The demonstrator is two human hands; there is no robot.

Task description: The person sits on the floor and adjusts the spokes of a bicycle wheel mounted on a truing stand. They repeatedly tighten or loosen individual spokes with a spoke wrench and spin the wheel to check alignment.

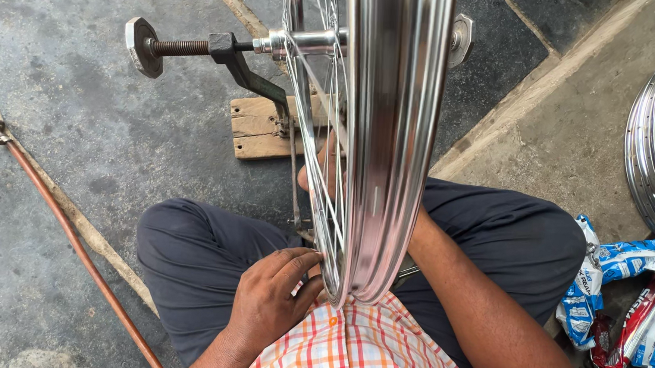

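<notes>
A shiny steel spoked wheel stands upright in front of me, edge-on, its hub axle clamped in a dark metal stand with a threaded rod and hex knobs. My left hand is at the bottom of the rim, fingertips pinched on a spoke end where it meets the rim. My right hand reaches behind the wheel; only some fingers show through the spokes, and its grip is hidden by the rim. I sit cross-legged with the wheel between my knees.
The stand is fixed to a wooden block on the dark stone floor. A reddish-brown hose runs diagonally at the left. More bare steel rims lean at the right, with blue and red plastic packets beside my right knee.
</notes>
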